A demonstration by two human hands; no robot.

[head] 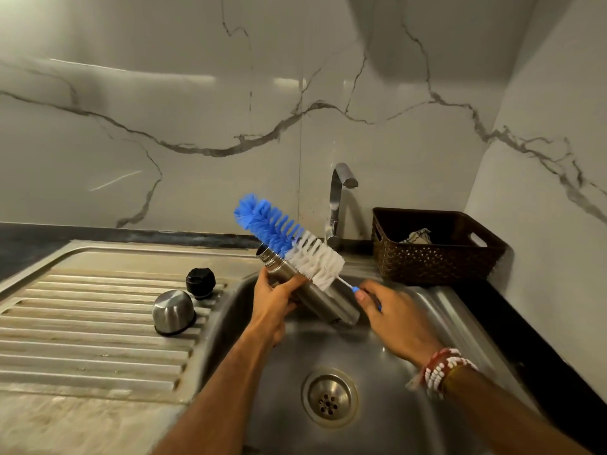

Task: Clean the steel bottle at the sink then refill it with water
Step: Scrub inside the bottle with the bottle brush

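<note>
The bottle (328, 300) is clasped, tilted, over the sink (377, 372) in the left grip (276, 300); the brush (289, 238) is pinched in the right grip (394, 316).

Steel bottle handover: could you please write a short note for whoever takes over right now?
Left hand grips the steel bottle, tilted over the sink, mouth toward the wall.
Right hand pinches the bottle brush by its handle; the bristles lie outside, along the bottle's upper side.
Steel cup and black stopper are off, on the drainboard.
No water shows at the tap.
Left: scrub, rinse, refill, close.
</note>
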